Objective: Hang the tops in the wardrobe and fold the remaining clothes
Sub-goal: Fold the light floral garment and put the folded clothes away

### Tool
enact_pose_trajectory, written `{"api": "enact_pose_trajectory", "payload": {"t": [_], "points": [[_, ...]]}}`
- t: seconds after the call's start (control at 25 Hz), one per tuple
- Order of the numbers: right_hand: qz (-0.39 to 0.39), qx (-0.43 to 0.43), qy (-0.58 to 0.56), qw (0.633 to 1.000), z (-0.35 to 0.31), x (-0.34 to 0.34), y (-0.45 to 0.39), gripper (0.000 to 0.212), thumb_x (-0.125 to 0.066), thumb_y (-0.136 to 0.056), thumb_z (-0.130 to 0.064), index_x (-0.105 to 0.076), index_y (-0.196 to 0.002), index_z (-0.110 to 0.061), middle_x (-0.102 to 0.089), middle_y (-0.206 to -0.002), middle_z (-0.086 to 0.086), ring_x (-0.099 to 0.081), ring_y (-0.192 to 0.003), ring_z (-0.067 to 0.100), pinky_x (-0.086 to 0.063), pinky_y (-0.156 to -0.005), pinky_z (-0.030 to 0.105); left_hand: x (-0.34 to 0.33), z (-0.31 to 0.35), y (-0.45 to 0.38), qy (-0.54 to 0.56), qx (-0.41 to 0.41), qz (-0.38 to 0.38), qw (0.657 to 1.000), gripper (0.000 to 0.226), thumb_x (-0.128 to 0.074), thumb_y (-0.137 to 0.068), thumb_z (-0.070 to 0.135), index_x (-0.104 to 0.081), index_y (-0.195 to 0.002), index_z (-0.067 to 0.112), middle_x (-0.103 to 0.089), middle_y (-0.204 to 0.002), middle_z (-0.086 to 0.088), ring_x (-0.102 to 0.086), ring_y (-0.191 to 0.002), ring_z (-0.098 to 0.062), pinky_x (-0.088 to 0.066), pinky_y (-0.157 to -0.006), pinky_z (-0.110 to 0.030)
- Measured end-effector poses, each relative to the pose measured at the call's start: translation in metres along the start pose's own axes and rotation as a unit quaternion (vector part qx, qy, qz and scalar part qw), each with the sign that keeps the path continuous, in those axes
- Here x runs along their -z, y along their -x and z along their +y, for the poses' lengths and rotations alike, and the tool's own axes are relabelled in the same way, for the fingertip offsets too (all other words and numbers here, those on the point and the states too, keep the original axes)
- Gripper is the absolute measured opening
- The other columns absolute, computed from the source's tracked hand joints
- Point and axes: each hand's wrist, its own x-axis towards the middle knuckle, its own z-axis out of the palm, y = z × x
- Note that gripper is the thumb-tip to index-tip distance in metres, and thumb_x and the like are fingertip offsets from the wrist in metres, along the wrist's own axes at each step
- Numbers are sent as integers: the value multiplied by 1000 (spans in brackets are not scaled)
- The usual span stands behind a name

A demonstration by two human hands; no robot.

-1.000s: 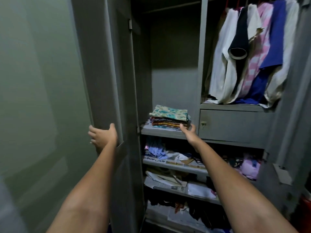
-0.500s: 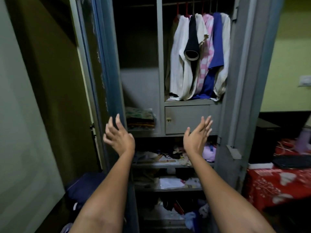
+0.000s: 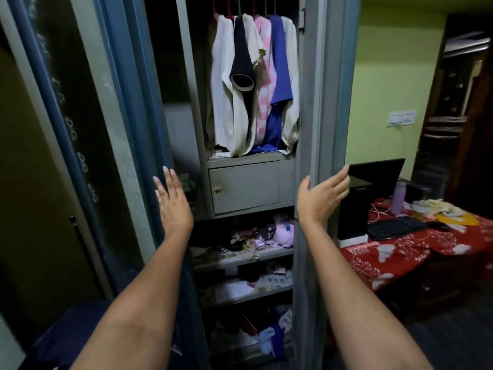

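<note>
A grey metal wardrobe stands in front of me with both doors partly swung in. Several tops in white, black, pink and blue hang on its rail at the top. My left hand is flat and open against the edge of the left door. My right hand is open with its thumb and fingers around the edge of the right door. The folded pile on the left shelf is almost hidden behind the left door.
Lower shelves hold jumbled small clothes and papers. To the right a table with a red patterned cloth carries a keyboard, a black box and a purple bottle. A dark blue bundle lies at lower left.
I have stepped back from the wardrobe. My right hand left the shelf by the folded pile and went to the right door's edge. Both doors have swung inward, narrowing the opening.
</note>
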Motion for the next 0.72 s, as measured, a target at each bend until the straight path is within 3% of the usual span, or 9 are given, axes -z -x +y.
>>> {"api": "enact_pose_trajectory", "payload": {"t": [0.24,0.36,0.48,0.56,0.72], "points": [[-6,81,22,996,-12,-36,42,77,-44,-83,6,-6,-150,0,-28,-145,21,-34,-129,35,-39,-106,41,-24,-3,-3,2,-29,-31,999,95,-44,-85,-14,26,-145,12,41,-148,-2,23,-142,-31,-14,-120,-41],[-56,165,14,985,-15,-55,65,75,-38,-84,9,-3,-150,0,-24,-150,20,-33,-133,33,-37,-110,39,-41,-5,-11,-7,-46,-38,998,97,-47,-88,-9,29,-143,14,44,-147,2,29,-140,-30,-13,-120,-41],[-126,233,-21,964,-16,-81,75,70,-41,-92,-2,-4,-151,0,-18,-153,19,-28,-139,31,-36,-111,40,-59,-1,-25,-13,-42,-38,998,97,-52,-93,5,31,-142,16,43,-148,3,33,-138,-30,-11,-119,-41],[-169,278,-43,945,-14,-106,76,66,-44,-99,-19,-7,-151,-2,-18,-153,17,-25,-141,29,-35,-112,41,-72,1,-36,-9,-54,-36,998,92,-51,-98,21,30,-142,17,42,-148,5,36,-136,-29,-12,-119,-42],[-249,359,-75,896,5,-162,68,70,-28,-100,-50,-8,-152,-8,-8,-157,8,-6,-147,23,-18,-119,42,-93,5,-58,90,-49,-51,993,75,-36,-100,40,19,-147,24,27,-155,10,24,-143,-17,-24,-112,-37]]}}
